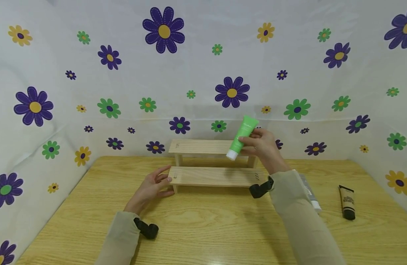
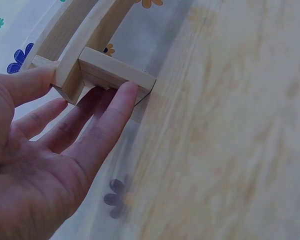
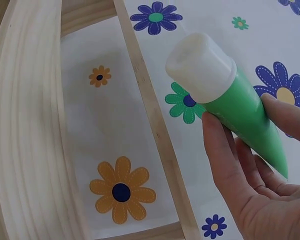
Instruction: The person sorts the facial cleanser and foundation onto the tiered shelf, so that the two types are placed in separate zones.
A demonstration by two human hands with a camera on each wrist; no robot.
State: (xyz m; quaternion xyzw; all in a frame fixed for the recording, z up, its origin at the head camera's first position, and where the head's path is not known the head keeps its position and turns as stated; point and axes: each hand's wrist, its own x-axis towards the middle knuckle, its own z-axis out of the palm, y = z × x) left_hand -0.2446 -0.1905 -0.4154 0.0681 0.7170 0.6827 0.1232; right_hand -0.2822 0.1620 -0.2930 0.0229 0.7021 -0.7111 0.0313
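Note:
My right hand (image 1: 265,148) pinches a green squeeze tube (image 1: 244,133) between thumb and fingers, with its white cap (image 3: 202,67) pointing down and to the left in the head view. The tube is held above a two-step wooden rack (image 1: 213,176), overlapping the upper step (image 1: 200,146) in that view. At the rack's left end, my left hand (image 1: 151,187) grips the lower step. Its thumb (image 2: 37,82) lies on the end of the board, while the fingers reach under it against the leg (image 2: 117,70).
On the table (image 1: 203,228) at the right lie a beige tube with a black cap (image 1: 347,202) and a grey tube with a white cap (image 1: 310,193), the latter partly hidden by my right sleeve. A flower-printed cloth (image 1: 190,73) hangs behind and along the sides.

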